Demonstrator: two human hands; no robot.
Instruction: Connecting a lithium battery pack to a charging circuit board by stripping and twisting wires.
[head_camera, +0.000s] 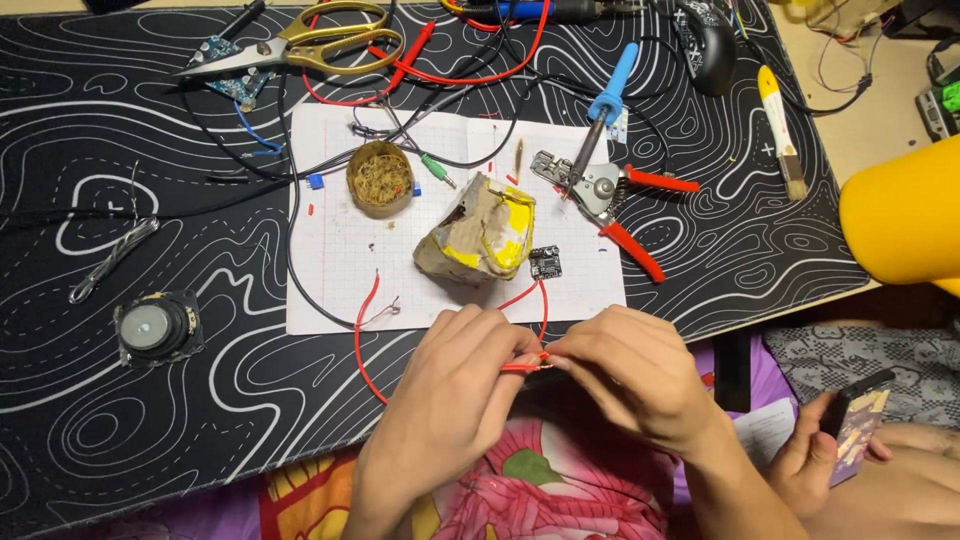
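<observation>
The black desk mat with white contour lines carries a sheet of squared paper at its middle, cluttered enough that a careless tug could drag things about. At the paper's centre sits a crumpled brown and yellow lump, with a small black circuit board touching the paper at its 4 o'clock and a round tin of brass wool at its 10 o'clock. Red-handled wire strippers lie at 2 o'clock, a blue soldering iron resting across them; if hot, it could scorch stray leads. At 6 o'clock, the left hand and right hand both pinch the thin red wire between fingertips. It seems to run up to the board, so pulling may strain that joint or fray the bared end.
</observation>
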